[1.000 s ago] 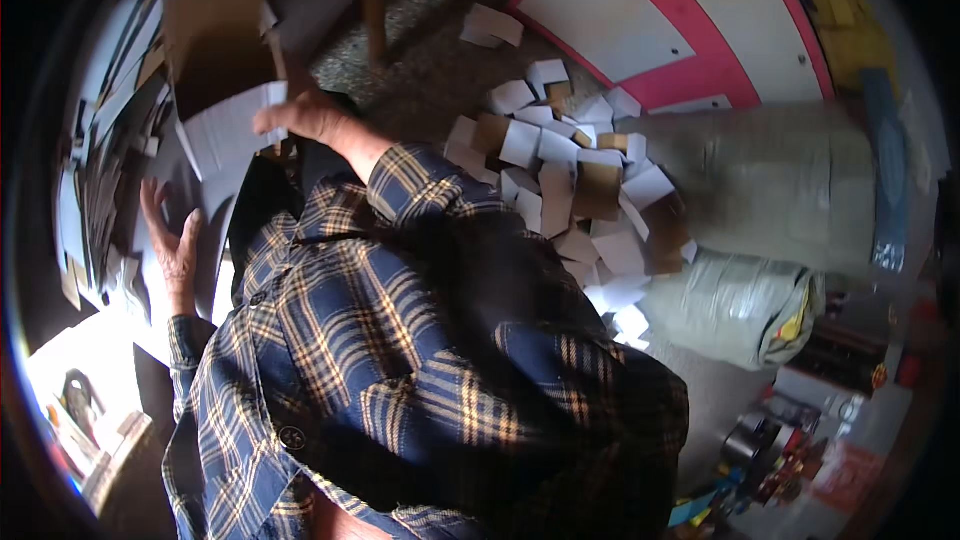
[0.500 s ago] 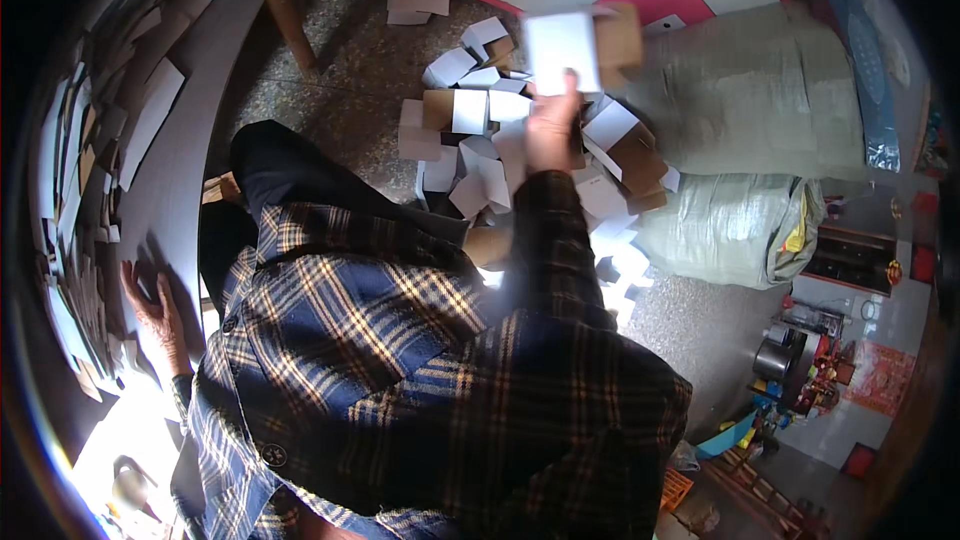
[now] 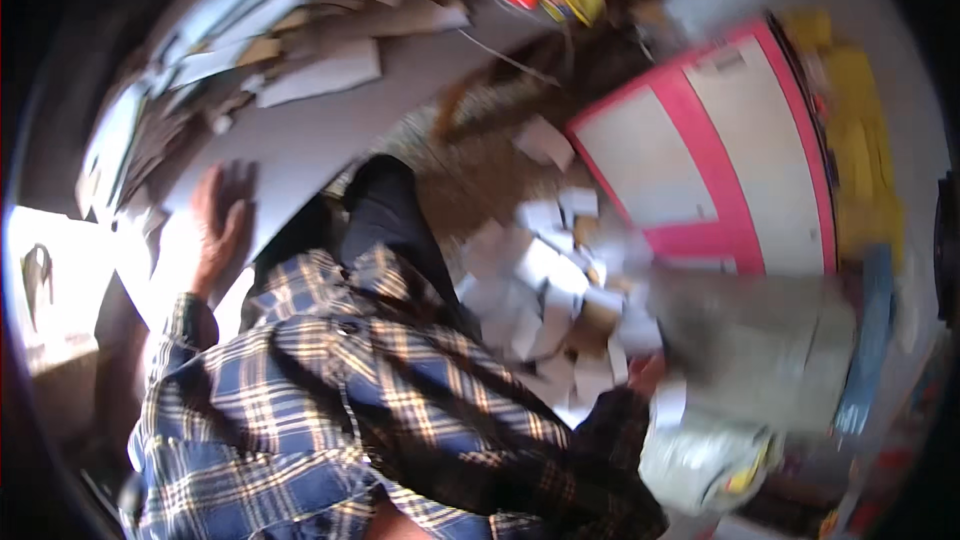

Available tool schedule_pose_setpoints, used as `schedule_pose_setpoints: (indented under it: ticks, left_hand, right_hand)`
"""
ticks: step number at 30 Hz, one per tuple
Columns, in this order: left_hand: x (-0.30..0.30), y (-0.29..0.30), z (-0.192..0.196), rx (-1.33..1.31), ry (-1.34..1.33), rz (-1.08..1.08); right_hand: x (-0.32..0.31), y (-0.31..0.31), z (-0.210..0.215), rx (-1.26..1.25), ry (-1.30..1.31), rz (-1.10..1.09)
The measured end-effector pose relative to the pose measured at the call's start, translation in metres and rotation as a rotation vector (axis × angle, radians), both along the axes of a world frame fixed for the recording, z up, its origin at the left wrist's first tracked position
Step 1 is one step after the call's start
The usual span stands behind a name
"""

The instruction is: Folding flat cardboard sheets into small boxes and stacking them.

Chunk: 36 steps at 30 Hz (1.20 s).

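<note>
My left hand (image 3: 216, 230) lies flat on the grey tabletop (image 3: 300, 145), fingers spread, holding nothing. Close by on the same table are stacked cardboard pieces (image 3: 325, 72), white and brown. On the right, my right hand (image 3: 646, 372) is low at the edge of a heap of small white and brown cardboard boxes (image 3: 545, 265) on the floor. Motion smears its fingers, so whether a box is in them does not show. Several boxes in the heap stand with flaps open.
Beyond the heap stands a white cabinet with pink edges (image 3: 705, 170). Large wrapped grey-green bundles (image 3: 770, 340) lie to the right, beside a blue strip (image 3: 868, 340). A wooden leg (image 3: 450, 110) stands on the speckled floor past the table.
The view has swung round to the left. My right hand, which held a white and brown cardboard box above the heap, is now lower at its right edge. My left hand stays on the table.
</note>
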<state>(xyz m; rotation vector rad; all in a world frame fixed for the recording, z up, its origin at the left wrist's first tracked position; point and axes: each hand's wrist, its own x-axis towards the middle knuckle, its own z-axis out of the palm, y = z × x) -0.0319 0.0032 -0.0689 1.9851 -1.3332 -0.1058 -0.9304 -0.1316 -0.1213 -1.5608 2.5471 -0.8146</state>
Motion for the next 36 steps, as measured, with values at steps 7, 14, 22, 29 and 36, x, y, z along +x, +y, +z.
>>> schedule_pose_setpoints:
  ticks: [7, 14, 22, 29, 36]
  left_hand:
    - [-0.023, 0.008, 0.046, 0.073, -0.070, 0.029]
    - [-0.022, -0.006, 0.050, 0.089, -0.053, 0.050]
    - [-0.028, -0.012, 0.069, 0.177, -0.039, 0.074]
    - [-0.031, -0.020, 0.087, 0.254, 0.023, 0.068]
    - [-0.031, -0.020, 0.088, 0.293, 0.040, 0.067]
  right_hand:
    - [0.275, -0.147, 0.012, 0.228, -1.075, 0.277]
    - [0.518, -0.293, 0.099, 0.202, -1.237, 0.942]
    - [0.739, -0.408, 0.204, 0.047, -1.604, 1.164]
    - [0.826, -0.475, 0.206, 0.155, -1.776, 0.935]
    - [0.874, -0.490, 0.218, 0.246, -1.751, 0.884]
